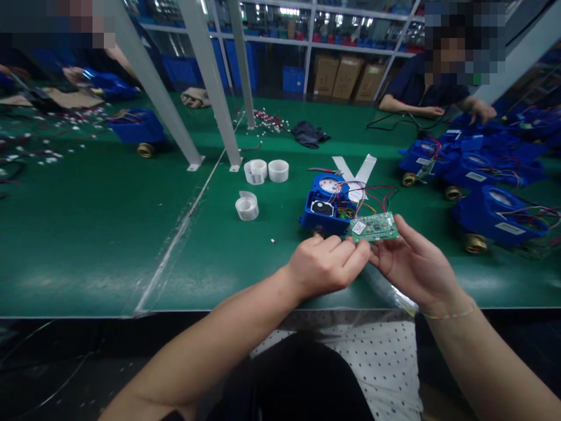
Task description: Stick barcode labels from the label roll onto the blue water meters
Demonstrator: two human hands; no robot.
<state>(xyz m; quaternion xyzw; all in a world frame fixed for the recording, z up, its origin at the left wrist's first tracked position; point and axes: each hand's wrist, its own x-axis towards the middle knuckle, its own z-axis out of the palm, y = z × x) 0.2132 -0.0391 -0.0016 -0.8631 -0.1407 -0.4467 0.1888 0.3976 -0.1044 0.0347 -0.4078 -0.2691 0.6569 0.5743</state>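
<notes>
A green circuit board (pixel 380 227) with a small white label is held above the table's front part. My right hand (pixel 414 260) grips its right end and lower edge between thumb and fingers. My left hand (pixel 328 260) is closed at the board's lower left corner, its fingertips touching that edge; whether a small part is pinched there is hidden. Thin coloured wires (pixel 385 196) run from the board to a blue water meter (pixel 322 221) just behind my left hand. The meter's housing is uncovered, showing a round dial and a black round part.
Three rolls of white labels (pixel 248 207) stand left of the meter. Red-handled pliers (pixel 322 170) and white strips (pixel 362 175) lie behind it. Several blue meters (pixel 499 219) crowd the right side. Metal posts (pixel 214 88) rise at the left. A co-worker (pixel 421 88) sits across the table.
</notes>
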